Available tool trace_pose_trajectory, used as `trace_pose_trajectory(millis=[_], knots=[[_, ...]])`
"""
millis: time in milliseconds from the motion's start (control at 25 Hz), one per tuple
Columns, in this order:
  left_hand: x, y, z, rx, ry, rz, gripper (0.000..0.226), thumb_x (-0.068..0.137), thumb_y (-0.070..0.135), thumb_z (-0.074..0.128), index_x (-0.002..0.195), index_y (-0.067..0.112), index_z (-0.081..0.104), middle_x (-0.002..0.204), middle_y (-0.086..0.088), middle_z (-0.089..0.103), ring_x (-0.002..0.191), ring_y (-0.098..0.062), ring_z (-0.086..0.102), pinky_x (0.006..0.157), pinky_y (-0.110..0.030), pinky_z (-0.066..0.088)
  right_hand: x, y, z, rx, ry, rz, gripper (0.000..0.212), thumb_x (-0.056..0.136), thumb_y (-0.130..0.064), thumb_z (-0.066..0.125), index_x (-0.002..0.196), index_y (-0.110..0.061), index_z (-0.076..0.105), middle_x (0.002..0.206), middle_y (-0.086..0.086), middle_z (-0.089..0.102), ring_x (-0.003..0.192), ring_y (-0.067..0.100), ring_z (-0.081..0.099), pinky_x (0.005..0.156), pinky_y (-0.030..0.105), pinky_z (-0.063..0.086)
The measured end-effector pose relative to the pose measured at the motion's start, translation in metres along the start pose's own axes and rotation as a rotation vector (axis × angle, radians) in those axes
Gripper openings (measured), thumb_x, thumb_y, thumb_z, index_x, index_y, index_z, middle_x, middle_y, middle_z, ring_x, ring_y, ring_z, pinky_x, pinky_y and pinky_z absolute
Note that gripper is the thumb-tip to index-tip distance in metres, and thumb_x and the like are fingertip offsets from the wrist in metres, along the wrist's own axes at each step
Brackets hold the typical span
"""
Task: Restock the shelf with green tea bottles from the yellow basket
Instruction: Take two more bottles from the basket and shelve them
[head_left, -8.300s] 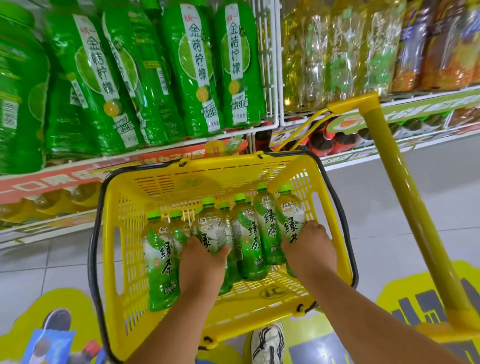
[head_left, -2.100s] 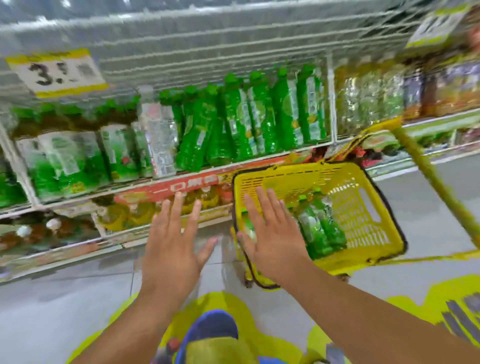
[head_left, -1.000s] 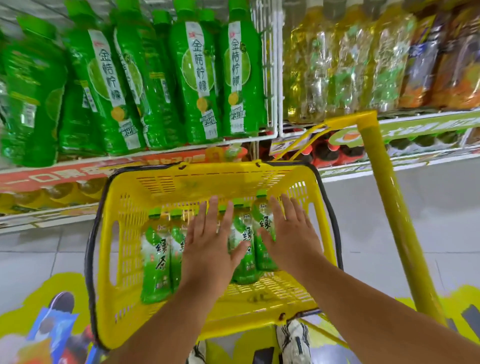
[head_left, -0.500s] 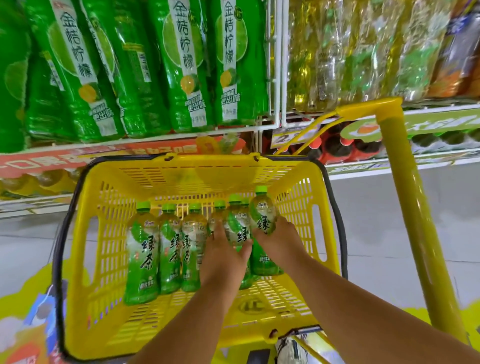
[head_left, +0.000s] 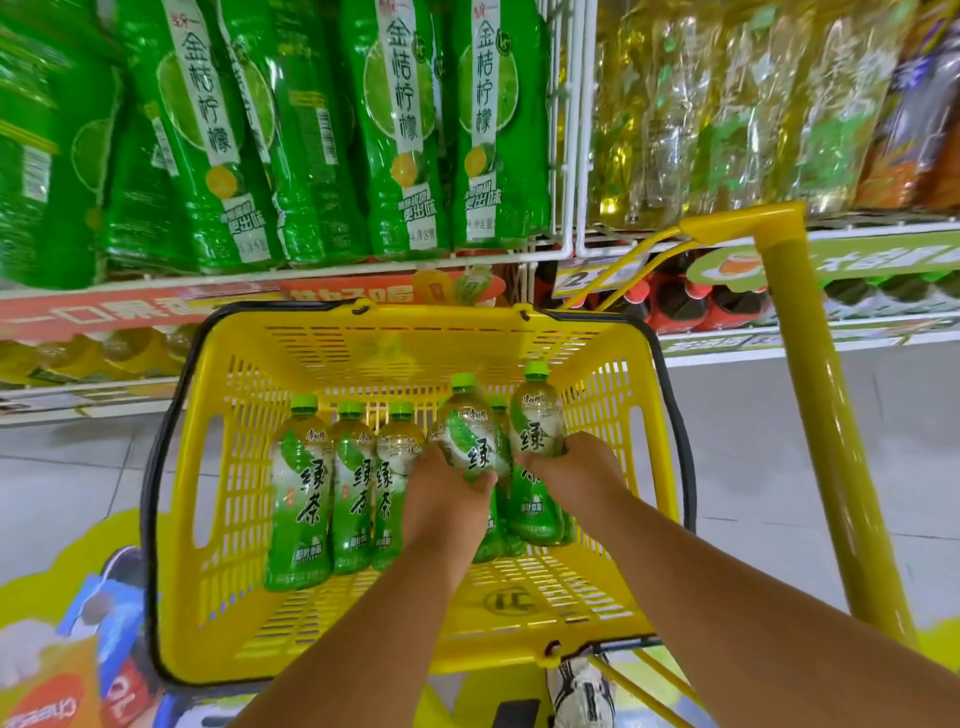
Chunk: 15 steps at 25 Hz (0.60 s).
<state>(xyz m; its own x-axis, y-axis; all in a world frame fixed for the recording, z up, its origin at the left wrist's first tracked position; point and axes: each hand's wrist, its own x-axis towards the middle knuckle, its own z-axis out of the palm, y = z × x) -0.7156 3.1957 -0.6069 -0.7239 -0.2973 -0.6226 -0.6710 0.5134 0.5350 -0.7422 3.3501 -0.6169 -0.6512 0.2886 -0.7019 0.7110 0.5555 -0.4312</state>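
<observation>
**Both hands closed on green tea bottles inside the yellow basket**

Your left hand (head_left: 447, 499) is wrapped around the body of a clear plastic green tea bottle with a green cap (head_left: 467, 441), and your right hand (head_left: 576, 475) is clamped around a second bottle of the same kind (head_left: 537, 415). Both bottles stand higher than their neighbours, their caps above the others in the row. Each is tilted slightly, top away from you.

You are reaching into the yellow slatted plastic basket with a black rim handle (head_left: 618, 395), which sits in front of you at the shelf. Three more green tea bottles (head_left: 301, 488) stand upright in a row to the left of your left hand, touching one another. At least one more sits between and behind the two you hold, mostly hidden.

Just beyond the basket, the white wire shelf (head_left: 566, 156) carries large green lime-drink bottles (head_left: 400, 130) on the left and pale yellow bottles (head_left: 675, 114) on the right. A yellow metal pole (head_left: 831, 415) rises on your right side. The tiled floor (head_left: 78, 467) shows around the basket.
</observation>
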Motion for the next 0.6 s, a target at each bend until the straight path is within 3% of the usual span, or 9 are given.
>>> trace_pose_trajectory(millis=[160, 240, 320, 400, 520, 600], knots=[[-0.015, 0.017, -0.032, -0.064, 0.062, -0.004, 0.033, 0.084, 0.039, 0.078, 0.099, 0.020, 0.055, 0.083, 0.002, 0.067, 0.059, -0.012, 0.060, 0.047, -0.024, 0.041, -0.021, -0.010, -0.016, 0.075, 0.031, -0.098, 0.029, 0.077, -0.041, 0.084, 0.086, -0.018, 0.068, 0.069, -0.004, 0.066, 0.057, 0.014, 0.061, 0.047, 0.024, 0.034], [-0.025, 0.023, -0.044, -0.092, 0.099, 0.033, 0.039, 0.083, 0.042, 0.078, 0.109, 0.021, 0.058, 0.101, 0.007, 0.069, 0.080, -0.016, 0.066, 0.064, -0.030, 0.050, -0.033, -0.017, -0.028, 0.127, 0.031, -0.171, 0.029, 0.077, -0.038, 0.085, 0.091, -0.019, 0.068, 0.078, -0.007, 0.069, 0.066, 0.010, 0.064, 0.049, 0.024, 0.039], [-0.040, 0.029, -0.059, -0.140, 0.130, 0.052, 0.058, 0.085, 0.041, 0.077, 0.133, 0.018, 0.053, 0.120, 0.013, 0.055, 0.107, -0.018, 0.061, 0.081, -0.031, 0.046, -0.050, -0.029, -0.038, 0.167, 0.004, -0.246, 0.031, 0.078, -0.035, 0.085, 0.100, -0.024, 0.066, 0.088, -0.013, 0.068, 0.077, 0.001, 0.064, 0.056, 0.020, 0.043], [-0.045, 0.028, -0.068, -0.160, 0.173, 0.088, 0.074, 0.085, 0.043, 0.076, 0.147, 0.018, 0.044, 0.132, 0.005, 0.055, 0.121, -0.021, 0.056, 0.093, -0.034, 0.047, -0.063, -0.041, -0.044, 0.185, -0.026, -0.311, 0.034, 0.078, -0.037, 0.086, 0.105, -0.033, 0.065, 0.094, -0.014, 0.069, 0.085, 0.003, 0.066, 0.068, 0.024, 0.052], [-0.054, 0.024, -0.092, -0.203, 0.207, 0.126, 0.086, 0.084, 0.051, 0.075, 0.154, 0.020, 0.037, 0.151, -0.003, 0.049, 0.137, -0.028, 0.050, 0.108, -0.045, 0.047, -0.081, -0.057, -0.041, 0.209, -0.069, -0.354, 0.032, 0.077, -0.038, 0.086, 0.104, -0.032, 0.071, 0.096, -0.011, 0.074, 0.087, 0.009, 0.072, 0.078, 0.035, 0.060], [-0.057, 0.017, -0.111, -0.227, 0.236, 0.118, 0.083, 0.085, 0.051, 0.074, 0.153, 0.021, 0.038, 0.152, -0.004, 0.048, 0.137, -0.027, 0.049, 0.108, -0.046, 0.047, -0.092, -0.070, -0.033, 0.190, -0.093, -0.380, 0.031, 0.078, -0.038, 0.084, 0.105, -0.029, 0.072, 0.097, -0.010, 0.075, 0.085, 0.008, 0.072, 0.080, 0.036, 0.060]])
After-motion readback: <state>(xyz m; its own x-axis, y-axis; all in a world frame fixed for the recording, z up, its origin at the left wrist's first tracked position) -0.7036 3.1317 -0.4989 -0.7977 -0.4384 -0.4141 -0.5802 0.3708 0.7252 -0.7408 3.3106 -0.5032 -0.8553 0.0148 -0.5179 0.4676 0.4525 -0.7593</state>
